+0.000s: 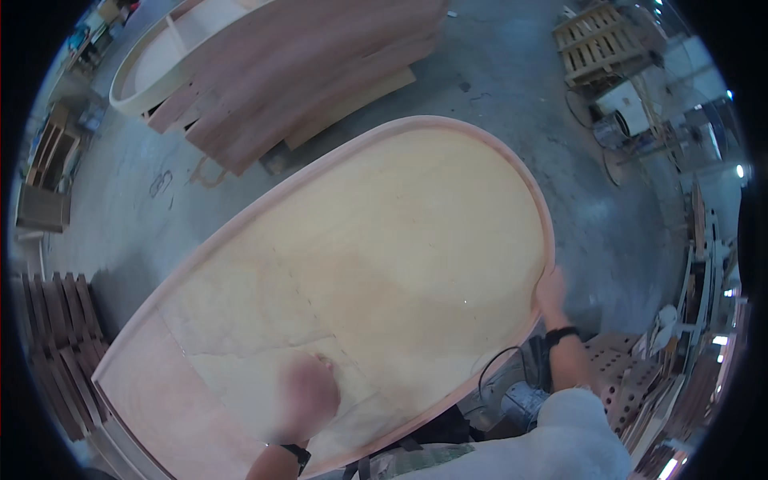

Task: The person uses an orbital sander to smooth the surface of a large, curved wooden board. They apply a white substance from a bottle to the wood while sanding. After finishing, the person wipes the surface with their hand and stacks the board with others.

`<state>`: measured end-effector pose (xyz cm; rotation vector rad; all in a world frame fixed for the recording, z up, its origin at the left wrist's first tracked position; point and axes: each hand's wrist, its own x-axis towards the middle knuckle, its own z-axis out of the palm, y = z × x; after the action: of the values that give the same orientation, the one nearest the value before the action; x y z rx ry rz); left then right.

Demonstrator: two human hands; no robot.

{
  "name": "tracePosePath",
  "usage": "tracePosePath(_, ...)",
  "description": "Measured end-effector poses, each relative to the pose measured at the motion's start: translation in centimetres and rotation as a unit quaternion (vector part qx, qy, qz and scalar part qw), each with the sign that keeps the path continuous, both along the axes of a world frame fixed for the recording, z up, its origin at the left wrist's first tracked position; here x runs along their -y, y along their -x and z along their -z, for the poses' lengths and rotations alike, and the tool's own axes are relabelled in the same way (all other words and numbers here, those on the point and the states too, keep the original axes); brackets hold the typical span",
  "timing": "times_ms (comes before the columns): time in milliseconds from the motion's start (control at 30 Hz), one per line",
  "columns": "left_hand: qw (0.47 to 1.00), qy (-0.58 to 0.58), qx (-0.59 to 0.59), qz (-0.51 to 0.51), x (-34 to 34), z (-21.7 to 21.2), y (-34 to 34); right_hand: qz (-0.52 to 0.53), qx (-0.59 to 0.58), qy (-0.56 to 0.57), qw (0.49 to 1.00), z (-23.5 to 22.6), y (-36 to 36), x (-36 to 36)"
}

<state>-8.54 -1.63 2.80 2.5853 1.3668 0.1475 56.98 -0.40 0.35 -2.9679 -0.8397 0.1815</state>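
Note:
A large oval-ended wooden panel (424, 208) with a raised pinkish rim lies in front of me, its pale surface crossed by dark seam lines. My left hand (308, 396) is over the near left part of this surface. Motion smears its fingers, so whether it holds anything cannot be made out. At the right edge, my right hand (550, 292) is wrapped over the panel's rim, its fingers partly hidden. Dark bands circle both wrists.
Another large curved wooden piece (304, 72) stands beyond the panel. Brown slats (64, 344) are stacked at the left. A pallet (600, 44) lies at the far right. Near my right arm are a metal can (524, 400) with a dark cable and a board with holes (620, 376).

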Motion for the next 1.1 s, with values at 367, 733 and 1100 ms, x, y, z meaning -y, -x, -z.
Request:
tracePosePath(367,0.999,-0.024,0.029,0.029,-1.0,-1.6,0.6,0.168,-0.095,-0.180,0.965,0.7,12.3,8.4)
tracePosePath(733,1.000,-0.003,-0.013,0.022,-3.9,0.0,3.9,-0.197,0.022,-0.065,0.978,2.7,-3.0,-25.6)
tracePosePath(1100,1.000,0.007,-0.008,-0.002,-3.1,1.4,3.1,-0.722,-0.018,-0.054,0.690,-2.8,22.0,-49.3)
